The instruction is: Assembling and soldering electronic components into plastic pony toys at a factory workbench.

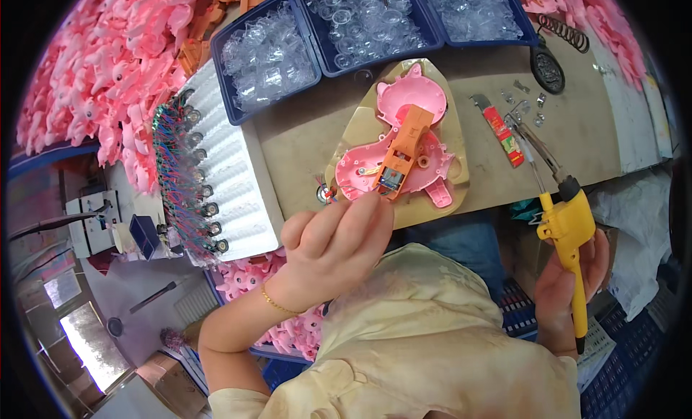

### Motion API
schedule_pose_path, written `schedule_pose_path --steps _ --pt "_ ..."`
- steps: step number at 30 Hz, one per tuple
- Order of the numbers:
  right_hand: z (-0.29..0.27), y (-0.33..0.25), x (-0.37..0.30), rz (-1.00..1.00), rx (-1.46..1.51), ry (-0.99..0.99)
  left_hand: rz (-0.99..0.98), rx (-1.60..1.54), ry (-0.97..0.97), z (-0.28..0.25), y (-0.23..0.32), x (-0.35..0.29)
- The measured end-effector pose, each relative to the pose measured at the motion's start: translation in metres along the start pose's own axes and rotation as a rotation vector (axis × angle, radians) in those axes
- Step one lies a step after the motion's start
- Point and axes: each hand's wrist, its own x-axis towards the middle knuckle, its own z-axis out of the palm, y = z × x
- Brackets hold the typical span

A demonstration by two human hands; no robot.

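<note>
Soldering appears in hand, the left hand (pixel 340 235) bunched at the orange housing (pixel 412 132) laid across the pink toy shell (pixel 359 162), hold unclear, the right hand (pixel 556 289) gripping the yellow soldering gun (pixel 569 221); next calls for a steady approach.

We note the left hand (pixel 339 235), fingers bunched, at the near end of an orange part (pixel 413 129) lying across a pink shell (pixel 404 95); the right hand (pixel 553 296) holds a yellow soldering gun (pixel 569 221).
</note>
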Motion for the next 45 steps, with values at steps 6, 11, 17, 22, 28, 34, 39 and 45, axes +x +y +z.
schedule_pose_path --steps 6,11,17,22,28,34,39,45 --pt "-0.013 0.011 -0.001 -0.004 0.016 0.174 0.158 -0.013 -0.003 -0.005 0.019 0.012" --pt "-0.011 0.012 0.004 -0.064 0.062 0.169 0.151 0.097 -0.152 0.002 0.021 0.032" --pt "-0.020 0.016 0.002 -0.059 -0.006 0.242 0.102 -0.005 -0.411 -0.012 0.014 0.057" --pt "-0.020 0.016 0.014 -0.009 -0.007 0.303 0.067 -0.386 -0.477 0.000 -0.029 0.095" --pt "-0.022 0.019 0.009 -0.057 0.054 0.278 -0.678 -1.188 -0.621 0.024 -0.067 0.073" --pt "-0.007 0.013 0.029 -0.016 0.029 0.311 -0.412 -0.653 -0.201 0.000 -0.063 0.032" --pt "0.015 0.005 0.044 -0.036 0.049 0.157 -0.773 -0.566 0.141 -0.005 -0.028 -0.012" --pt "0.020 -0.003 0.039 0.005 0.035 0.083 -0.564 -0.642 -0.243 0.012 -0.046 0.004"
